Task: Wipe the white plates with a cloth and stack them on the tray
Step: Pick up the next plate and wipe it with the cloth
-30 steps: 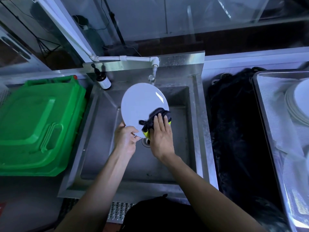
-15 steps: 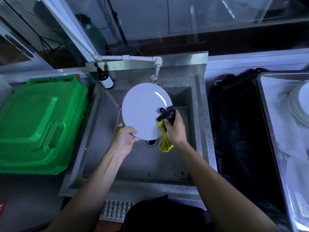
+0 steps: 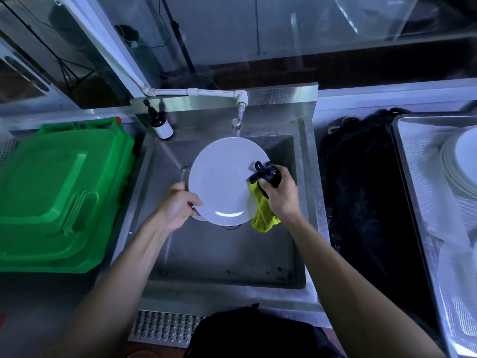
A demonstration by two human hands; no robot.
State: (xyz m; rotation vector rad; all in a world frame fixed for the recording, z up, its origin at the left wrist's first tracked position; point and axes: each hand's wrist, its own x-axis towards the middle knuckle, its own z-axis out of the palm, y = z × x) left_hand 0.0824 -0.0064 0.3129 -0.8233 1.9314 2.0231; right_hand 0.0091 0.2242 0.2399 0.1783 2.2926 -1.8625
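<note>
A round white plate [image 3: 222, 179] is held flat-face up over the steel sink [image 3: 299, 202]. My left hand [image 3: 178, 205] grips its lower left rim. My right hand [image 3: 280, 193] grips a yellow-and-black cloth [image 3: 262, 210] at the plate's right edge, the yellow end hanging down beside the rim. At the far right a stack of white plates [image 3: 459, 166] lies on a metal tray [image 3: 418, 182] lined with white cloth.
A green plastic bin lid [image 3: 56, 195] fills the left counter. A dark pump bottle [image 3: 161, 125] stands at the sink's back left corner, under a white pipe tap [image 3: 241, 109]. A black mat [image 3: 361, 197] lies between sink and tray.
My right hand slid the cloth from the plate's lower middle to its right edge and closed round it. The plate turned a little flatter toward me.
</note>
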